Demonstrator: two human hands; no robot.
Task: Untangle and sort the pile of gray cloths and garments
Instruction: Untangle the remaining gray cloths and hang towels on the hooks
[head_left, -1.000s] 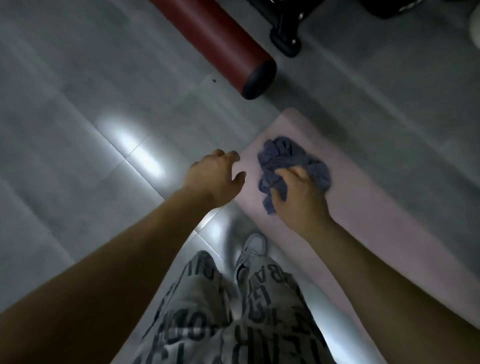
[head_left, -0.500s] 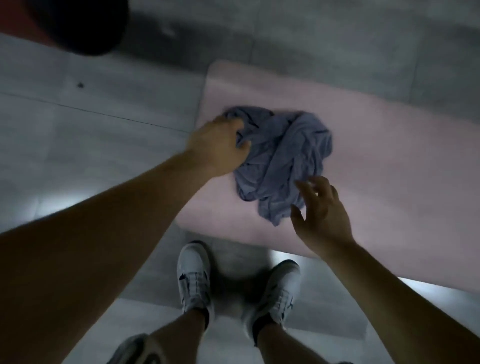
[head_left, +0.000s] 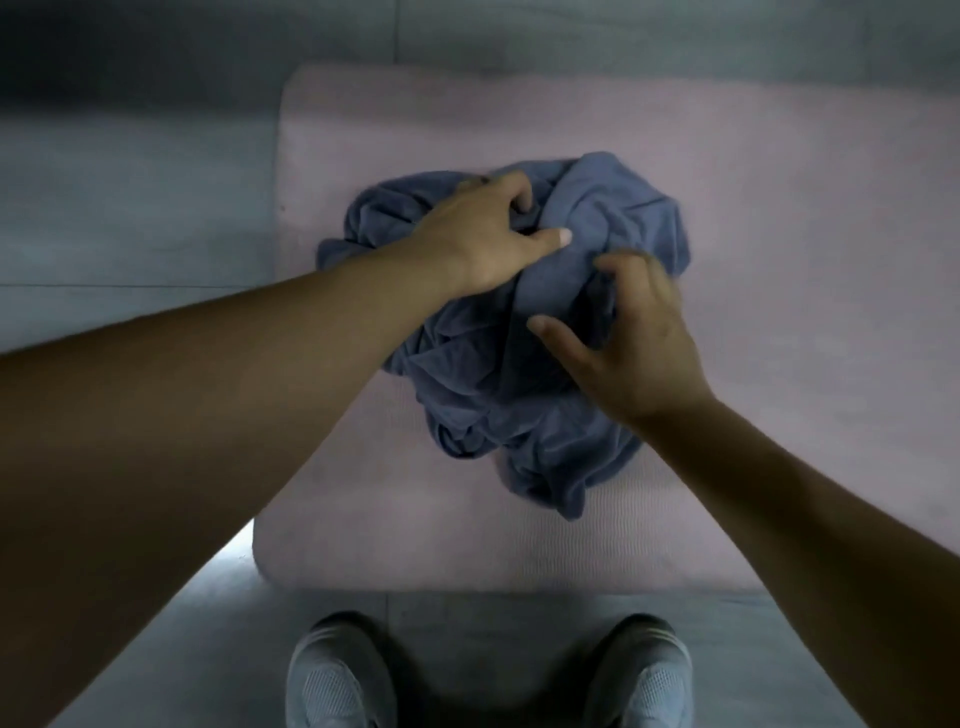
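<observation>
— On the pink mat (head_left: 779, 218), near its left end, what lies there?
— One pile of gray-blue cloths (head_left: 519, 374), soft thin fabric crumpled into a rounded lump of deep folds and twisted ridges; a pointed corner trails toward the mat's near edge.
— And the mat itself?
— Flat, matte, with a fine ribbed weave and rounded corners, laid on a floor (head_left: 130, 218) of smooth gray tiles.
— Where is the left hand?
— The left hand (head_left: 467, 244) rests on the pile's part toward the mat's far edge. Its fingers (head_left: 511, 189) curl down into a fold and grip it; the thumb lies straight across a thick ridge.
— The right hand?
— The right hand (head_left: 639, 348) sits on the side of the pile toward the mat's near edge. Its fingers (head_left: 623, 265) bend and dig into the cloth, holding a bunch; the thumb sticks out wide.
— Anything off the mat?
— Two pale mesh-topped shoes (head_left: 337, 675) stand on the tiles just beyond its near edge.
</observation>
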